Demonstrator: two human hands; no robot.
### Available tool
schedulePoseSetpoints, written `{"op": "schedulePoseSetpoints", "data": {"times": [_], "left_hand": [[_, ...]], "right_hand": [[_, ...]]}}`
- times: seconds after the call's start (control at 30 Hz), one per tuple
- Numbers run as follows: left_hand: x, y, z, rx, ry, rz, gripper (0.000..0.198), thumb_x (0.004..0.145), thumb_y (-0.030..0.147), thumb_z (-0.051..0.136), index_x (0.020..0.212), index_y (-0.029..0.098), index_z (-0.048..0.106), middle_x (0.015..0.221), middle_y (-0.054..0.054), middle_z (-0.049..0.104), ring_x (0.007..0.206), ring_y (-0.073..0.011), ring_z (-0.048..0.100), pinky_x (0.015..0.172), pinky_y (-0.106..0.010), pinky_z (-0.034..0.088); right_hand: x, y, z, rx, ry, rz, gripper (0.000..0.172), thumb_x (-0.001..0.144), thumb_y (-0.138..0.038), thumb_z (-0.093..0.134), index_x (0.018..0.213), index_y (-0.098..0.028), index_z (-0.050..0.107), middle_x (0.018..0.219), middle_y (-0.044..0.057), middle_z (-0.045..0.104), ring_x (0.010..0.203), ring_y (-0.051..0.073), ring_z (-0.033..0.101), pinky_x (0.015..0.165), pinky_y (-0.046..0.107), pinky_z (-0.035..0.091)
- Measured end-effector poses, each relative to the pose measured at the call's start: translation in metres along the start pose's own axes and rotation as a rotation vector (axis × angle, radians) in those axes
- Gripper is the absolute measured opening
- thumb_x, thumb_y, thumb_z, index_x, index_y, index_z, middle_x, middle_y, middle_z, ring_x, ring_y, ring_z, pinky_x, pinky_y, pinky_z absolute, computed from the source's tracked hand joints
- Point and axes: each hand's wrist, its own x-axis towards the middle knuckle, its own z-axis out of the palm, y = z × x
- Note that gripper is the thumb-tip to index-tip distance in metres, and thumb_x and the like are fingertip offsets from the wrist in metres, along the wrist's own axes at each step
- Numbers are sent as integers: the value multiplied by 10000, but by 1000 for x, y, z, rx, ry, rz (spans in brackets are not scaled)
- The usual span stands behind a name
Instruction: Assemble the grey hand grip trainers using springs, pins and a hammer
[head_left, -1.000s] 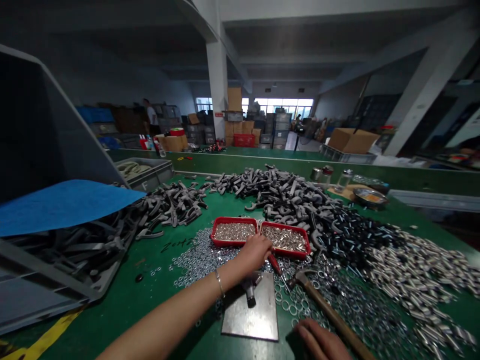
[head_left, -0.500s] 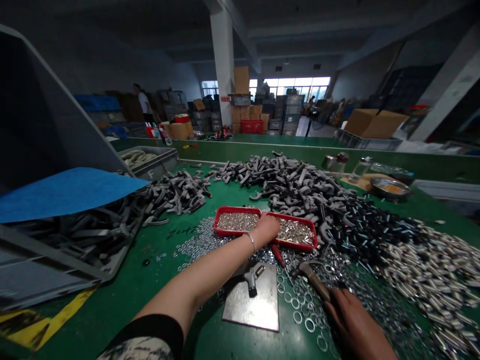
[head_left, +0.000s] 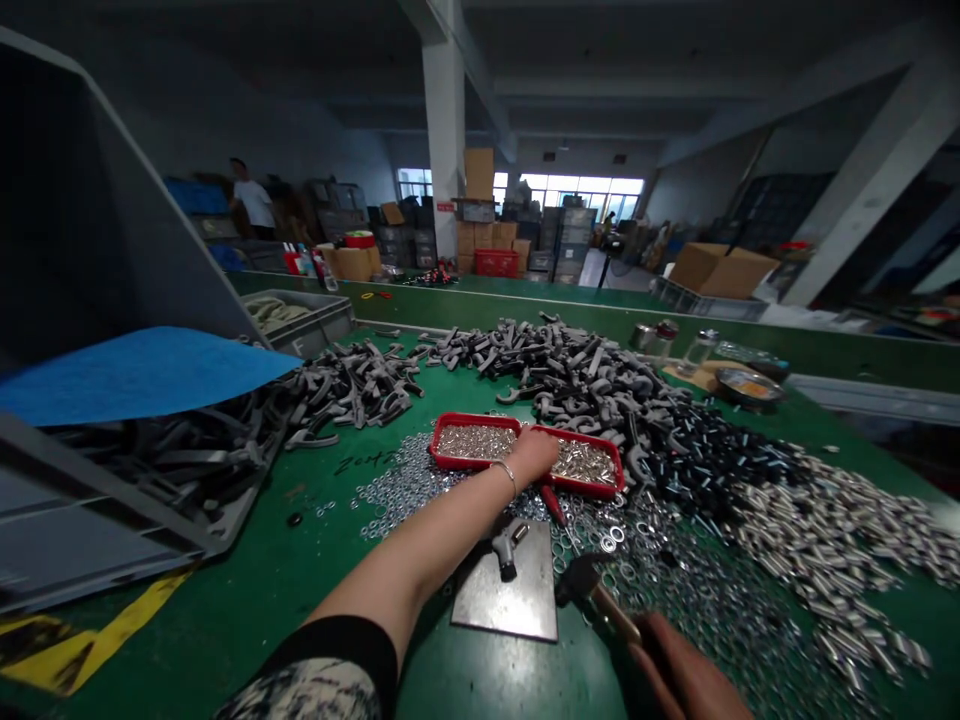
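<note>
My left hand [head_left: 537, 453] reaches into the right-hand red tray [head_left: 606, 491], which is full of small metal pins [head_left: 583, 462]. Its fingers are curled down at the pins, and their tips are hidden. In my right hand [head_left: 686, 665] is a hammer [head_left: 583, 580], gripped by its wooden handle, its head just right of a flat steel plate [head_left: 510, 610]. On that plate lies a grey handle-like part [head_left: 504, 552] with a short metal cylinder at its end. A red-handled tool [head_left: 553, 505], perhaps a screwdriver, lies below the tray.
A second red tray [head_left: 450, 463] of tiny metal pieces adjoins the first. Loose washers [head_left: 405, 490] surround both. Behind rise grey cast parts [head_left: 577, 370]; rightward are black parts with screws [head_left: 697, 465] and metal cylinders [head_left: 832, 540]. A large grey crate [head_left: 112, 545] stands left.
The hammer in my right hand has moved left and down, closer to the steel plate. My left hand stays at the pins. The view has shifted slightly.
</note>
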Motion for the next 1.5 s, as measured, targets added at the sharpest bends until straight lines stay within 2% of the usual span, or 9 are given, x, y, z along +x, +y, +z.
{"op": "schedulePoseSetpoints", "data": {"times": [0.23,0.5,0.6,0.7,0.9,1.0,1.1,1.27,1.5], "left_hand": [[-31,-15,-12,-301,172,-200,199,962,156,509,1110,131,641,1114,-129,651,1045,-235,615,935,-402,483],[-138,-18,-9,-665,185,-277,136,927,250,559,978,176,661,932,-20,706,851,-156,653,758,-239,484],[-165,-6,4,-703,119,-323,212,929,336,552,830,171,643,798,-1,686,735,-153,637,653,-233,454],[-171,2,13,-659,88,-375,268,941,343,523,751,175,609,798,-18,660,763,-168,618,661,-249,427],[-162,9,13,-504,31,-380,219,938,285,534,763,171,599,818,-57,647,788,-212,598,701,-306,418],[-156,10,8,-430,8,-264,184,946,265,537,820,160,621,910,-90,656,931,-252,595,858,-373,418],[-155,11,2,-281,-49,-67,222,955,338,542,914,145,644,977,-119,653,1019,-291,578,952,-451,386],[-179,22,4,-387,11,-291,1041,664,677,748,1437,96,362,1313,-222,534,1207,-402,482,1024,-572,352],[-197,32,20,-630,-7,-361,1071,686,380,801,1524,185,163,1355,-175,524,1282,-373,451,1076,-558,336]], "right_hand": [[20,-5,15,150,93,174,410,928,-591,402,1071,-240,559,959,76,728,835,249,686,747,321,515],[27,-15,7,387,187,252,478,784,-628,597,1030,-219,629,954,58,729,830,253,680,712,308,530],[28,-33,0,617,100,301,503,814,-615,592,1147,-239,563,850,13,692,614,182,623,537,272,499],[35,-44,0,724,-123,314,444,857,-616,549,1076,-231,572,657,-45,580,461,127,491,418,238,410],[43,-46,10,636,-140,249,408,875,-595,547,1041,-225,587,741,-18,596,627,156,574,527,248,476],[45,-43,11,653,-235,281,413,915,-610,455,1079,-241,543,681,-45,541,504,141,518,415,237,406],[51,-40,4,450,-222,126,385,933,-559,445,1094,-233,572,824,21,657,686,202,633,574,292,506],[54,-58,-15,216,-194,-71,335,975,-500,406,1090,-246,591,951,67,709,827,234,662,753,336,497],[73,-84,3,30,-194,-108,315,981,-459,376,940,-222,579,819,74,708,722,229,653,685,321,454]]}}
